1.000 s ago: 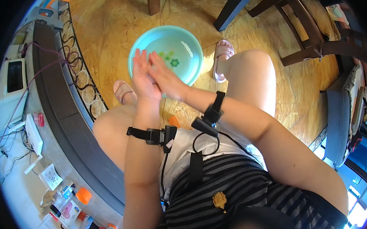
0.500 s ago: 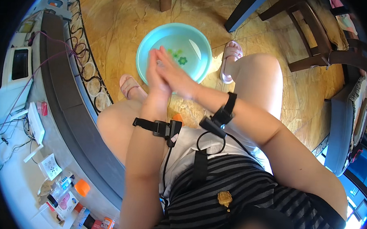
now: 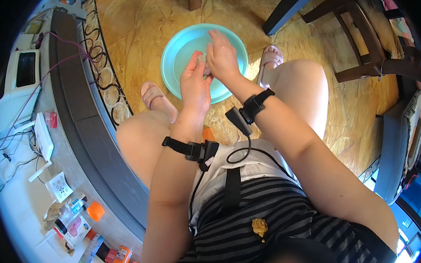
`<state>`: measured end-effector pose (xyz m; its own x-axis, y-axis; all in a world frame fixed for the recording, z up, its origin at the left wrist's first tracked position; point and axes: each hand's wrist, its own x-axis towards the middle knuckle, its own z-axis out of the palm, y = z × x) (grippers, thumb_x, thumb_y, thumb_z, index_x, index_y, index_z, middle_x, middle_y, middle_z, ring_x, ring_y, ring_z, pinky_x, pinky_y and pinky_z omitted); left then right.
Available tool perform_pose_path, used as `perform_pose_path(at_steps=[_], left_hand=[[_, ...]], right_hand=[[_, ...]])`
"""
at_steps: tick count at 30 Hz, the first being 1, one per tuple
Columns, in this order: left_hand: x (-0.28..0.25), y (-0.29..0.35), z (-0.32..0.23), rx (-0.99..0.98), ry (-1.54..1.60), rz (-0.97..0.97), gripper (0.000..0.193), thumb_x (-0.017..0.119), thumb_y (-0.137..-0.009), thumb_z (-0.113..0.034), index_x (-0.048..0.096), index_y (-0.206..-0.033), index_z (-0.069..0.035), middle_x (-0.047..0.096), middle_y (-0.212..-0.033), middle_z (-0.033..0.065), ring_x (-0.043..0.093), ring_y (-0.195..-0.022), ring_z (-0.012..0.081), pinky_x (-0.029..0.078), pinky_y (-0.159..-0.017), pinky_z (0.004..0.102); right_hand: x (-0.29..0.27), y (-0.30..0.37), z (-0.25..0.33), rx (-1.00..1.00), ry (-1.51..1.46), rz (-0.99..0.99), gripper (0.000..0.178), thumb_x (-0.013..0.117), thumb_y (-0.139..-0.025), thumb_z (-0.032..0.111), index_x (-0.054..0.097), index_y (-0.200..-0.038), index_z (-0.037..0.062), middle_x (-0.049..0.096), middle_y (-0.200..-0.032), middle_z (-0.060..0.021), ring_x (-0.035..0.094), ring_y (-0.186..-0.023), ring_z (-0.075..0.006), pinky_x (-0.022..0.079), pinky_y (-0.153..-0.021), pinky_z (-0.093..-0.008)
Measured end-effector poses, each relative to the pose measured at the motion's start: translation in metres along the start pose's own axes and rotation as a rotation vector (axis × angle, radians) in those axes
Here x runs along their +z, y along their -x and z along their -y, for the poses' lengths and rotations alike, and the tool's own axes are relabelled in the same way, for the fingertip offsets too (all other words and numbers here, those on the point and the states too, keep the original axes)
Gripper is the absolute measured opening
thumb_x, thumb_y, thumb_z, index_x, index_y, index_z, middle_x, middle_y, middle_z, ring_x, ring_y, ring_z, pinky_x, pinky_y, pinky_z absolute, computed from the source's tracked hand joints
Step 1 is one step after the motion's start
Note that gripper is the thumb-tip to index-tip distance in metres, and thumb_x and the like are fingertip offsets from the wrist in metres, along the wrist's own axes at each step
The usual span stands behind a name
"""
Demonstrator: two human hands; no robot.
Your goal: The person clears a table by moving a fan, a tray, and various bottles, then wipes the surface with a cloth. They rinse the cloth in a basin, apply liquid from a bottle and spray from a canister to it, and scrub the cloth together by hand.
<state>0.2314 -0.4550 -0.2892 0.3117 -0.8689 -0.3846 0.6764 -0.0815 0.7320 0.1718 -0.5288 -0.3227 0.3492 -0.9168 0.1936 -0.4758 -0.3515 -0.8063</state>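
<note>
My left hand [image 3: 195, 84] is over the basin's near side, fingers closed around a small pale, whitish-pink piece [image 3: 205, 68] whose kind I cannot make out. Just right of it, my right hand [image 3: 222, 56] is stretched out with its fingers extended toward the far side, its palm close beside the piece; whether they touch is unclear. Beneath both hands a round turquoise basin [image 3: 174, 48] sits on the floor. The hands cover much of the inside of the basin. Black straps with small devices circle both forearms.
Pink slippers are on my feet either side of the basin, the left slipper [image 3: 150, 94] nearer. Dark wooden chair legs [image 3: 283, 14] stand beyond on the tiled floor [image 3: 135, 23]. On the left runs a ledge crowded with boxes, cables and an orange cap [image 3: 96, 211].
My palms were pressed together; now they have parted. The right hand has shifted right and farther out, while the left has turned and shows the small pale piece in its fingers.
</note>
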Motion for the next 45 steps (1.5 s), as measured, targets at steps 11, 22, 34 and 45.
perform_pose_path(at_steps=[11,22,34,45], left_hand=[[-0.04,-0.028,-0.002,0.053,-0.007,-0.195,0.037,0.039,-0.092,-0.012,0.042,-0.126,0.004,0.05,-0.118,0.016,0.049,-0.108,0.0219,0.042,-0.089,0.0318],[-0.012,0.004,0.012,-0.221,0.207,-0.06,0.035,0.039,-0.088,-0.017,0.048,-0.116,0.001,0.054,-0.111,0.0123,0.049,-0.106,0.0226,0.042,-0.086,0.0348],[-0.001,0.003,0.021,0.018,0.203,0.067,0.039,0.044,-0.092,-0.025,0.043,-0.122,-0.001,0.051,-0.115,0.0095,0.05,-0.104,0.0193,0.042,-0.088,0.0322],[0.005,0.002,0.006,-0.032,0.03,0.157,0.051,0.032,-0.096,-0.035,0.024,-0.138,-0.007,0.033,-0.138,0.0087,0.034,-0.126,0.023,0.025,-0.106,0.0388]], right_hand=[[-0.018,0.032,0.044,-0.269,0.492,0.646,0.019,0.053,-0.076,0.014,0.06,-0.088,0.0006,0.064,-0.081,-0.0123,0.061,-0.068,-0.0312,0.049,-0.059,-0.04],[0.005,0.004,-0.01,0.644,-0.834,0.067,0.023,0.052,-0.082,0.024,0.057,-0.076,0.0024,0.058,-0.072,-0.0058,0.055,-0.064,-0.0172,0.046,-0.06,-0.0322],[-0.02,0.001,0.032,0.569,-0.891,0.218,0.064,0.035,-0.091,0.043,0.021,-0.14,0.0037,0.027,-0.142,-0.0172,0.028,-0.13,-0.0246,0.023,-0.105,-0.0327],[-0.013,0.002,0.015,0.26,-0.556,0.37,0.061,0.033,-0.093,0.039,0.022,-0.138,-0.0006,0.022,-0.143,-0.021,0.02,-0.134,-0.0281,0.017,-0.107,-0.0321]])
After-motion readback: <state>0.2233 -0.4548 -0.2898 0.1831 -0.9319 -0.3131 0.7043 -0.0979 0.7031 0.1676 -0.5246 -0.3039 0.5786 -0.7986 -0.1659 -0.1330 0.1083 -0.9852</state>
